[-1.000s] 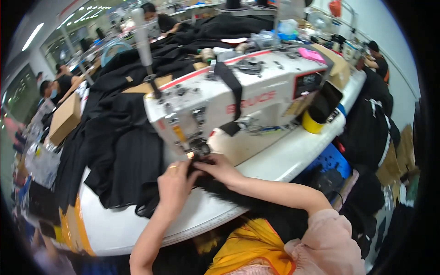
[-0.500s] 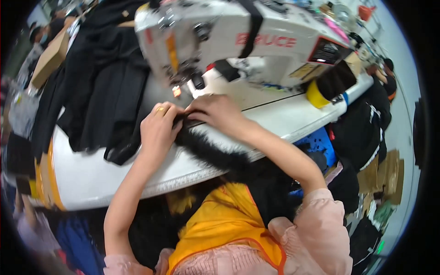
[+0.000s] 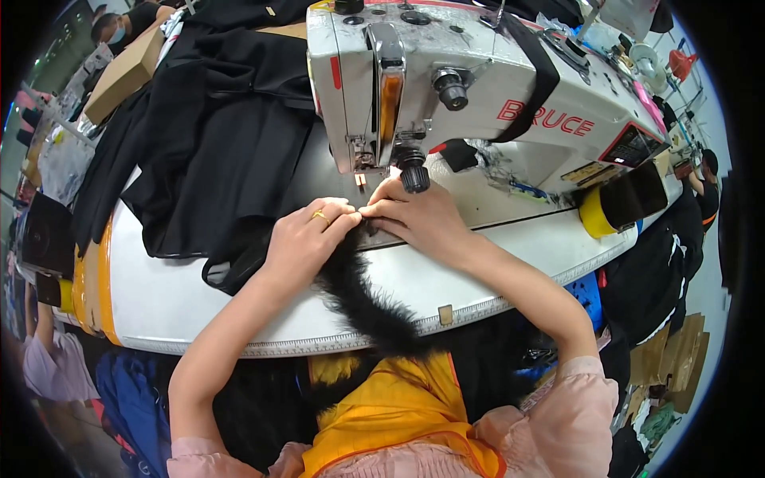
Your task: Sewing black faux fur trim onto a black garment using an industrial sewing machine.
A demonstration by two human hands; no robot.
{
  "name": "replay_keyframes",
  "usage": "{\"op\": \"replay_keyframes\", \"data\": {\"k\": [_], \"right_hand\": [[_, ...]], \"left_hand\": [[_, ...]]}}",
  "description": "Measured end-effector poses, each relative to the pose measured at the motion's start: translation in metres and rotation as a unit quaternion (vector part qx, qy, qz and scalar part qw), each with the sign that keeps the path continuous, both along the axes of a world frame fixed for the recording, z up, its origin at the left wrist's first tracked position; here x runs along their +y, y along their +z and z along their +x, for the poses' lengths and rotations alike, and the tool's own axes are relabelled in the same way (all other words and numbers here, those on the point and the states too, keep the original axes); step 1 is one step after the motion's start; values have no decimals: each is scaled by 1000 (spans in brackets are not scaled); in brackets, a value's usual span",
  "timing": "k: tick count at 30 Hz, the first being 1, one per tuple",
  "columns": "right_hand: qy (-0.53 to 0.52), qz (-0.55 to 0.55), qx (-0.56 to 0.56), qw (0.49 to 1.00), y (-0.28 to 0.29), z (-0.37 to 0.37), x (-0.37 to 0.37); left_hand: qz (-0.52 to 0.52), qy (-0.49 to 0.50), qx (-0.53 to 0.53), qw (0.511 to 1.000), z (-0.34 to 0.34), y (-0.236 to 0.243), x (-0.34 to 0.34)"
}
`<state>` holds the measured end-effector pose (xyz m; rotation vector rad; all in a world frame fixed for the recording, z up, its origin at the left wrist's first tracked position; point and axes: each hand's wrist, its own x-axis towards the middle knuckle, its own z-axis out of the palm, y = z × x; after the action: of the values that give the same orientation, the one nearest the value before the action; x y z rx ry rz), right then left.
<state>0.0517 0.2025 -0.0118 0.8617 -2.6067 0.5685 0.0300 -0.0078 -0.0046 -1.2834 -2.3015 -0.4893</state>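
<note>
Softly curved furry strip (image 3: 358, 296), deep black, shaggy, wispy-edged

Blk fur (image 3: 362, 299) upper end hidden, sewing mach. (image 3: 482, 99) top cropped

Across upper centre and right of the frame, on the table (image 3: 171, 299), a sewing machine (image 3: 470, 88). To its left, over the same table, cloth (image 3: 231, 135); past that, upper left, a box (image 3: 123, 78). At centre, before the machine, left hand (image 3: 304, 240) beside right hand (image 3: 422, 221). From these 2 down to the table's front edge, a fur strip (image 3: 362, 303). Along that edge, a measuring tape (image 3: 279, 348).
</note>
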Motion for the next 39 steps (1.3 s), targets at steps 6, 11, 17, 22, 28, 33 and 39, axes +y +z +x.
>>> {"op": "replay_keyframes", "data": {"k": [6, 11, 17, 22, 28, 33, 39], "right_hand": [[48, 17, 134, 990, -2, -20, 8], [-6, 54, 63, 997, -6, -31, 29], [-29, 61, 177, 982, -11, -37, 28], [-64, 15, 122, 990, -25, -40, 29], [-133, 163, 89, 974, -24, -35, 27], [-66, 85, 182, 977, -27, -39, 30], [-31, 96, 145, 984, -15, -43, 28]], "left_hand": [[20, -61, -18, 998, -23, -7, -12], [28, -89, -23, 995, -50, -8, -8], [-44, -69, -34, 996, -68, -9, -12], [6, -88, -12, 996, -64, -5, -6], [-7, -46, 0, 999, -60, -4, -6], [54, -30, 11, 998, -53, -8, -7], [6, 75, 19, 997, -49, -5, -10]]}}
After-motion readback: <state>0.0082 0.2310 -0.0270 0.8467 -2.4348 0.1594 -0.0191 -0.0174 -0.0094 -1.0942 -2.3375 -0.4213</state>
